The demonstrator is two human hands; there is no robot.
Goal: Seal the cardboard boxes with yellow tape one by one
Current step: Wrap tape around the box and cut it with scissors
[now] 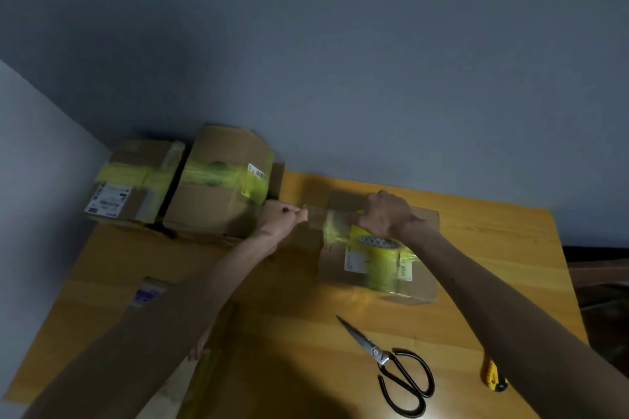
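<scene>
Plainly, this is the pull-out before a strip goes down. The right hand (388, 214) grips the roll (377, 243) from above, fingers curled over it, and holds it on the box (332, 267) at centre right of the frame. Pinned there, the roll works as an anchor, so the pull should not drag it away. The left hand (280, 219) pinches the free end of the tape (316, 218) between thumb and fingertips and holds it out past the box's left edge. The strip between the hands looks taut and about level with the box top, which I judge stops it folding on itself or sticking early. The box already carries yellow tape across its top and down its near side (the far side I cannot see), so this is likely a further pass.

Two taped boxes (211, 201) stand side by side in the upper left against the wall, probably set there out of the way as finished. The scissors (391, 360) lie closed on the table (476, 248) at lower right, in front of the box, with a yellow knife (493, 378) further right near the edge. Both are handy to the right hand for cutting the strip. Something with blue print shows beside the left forearm, too blurred to name.
</scene>
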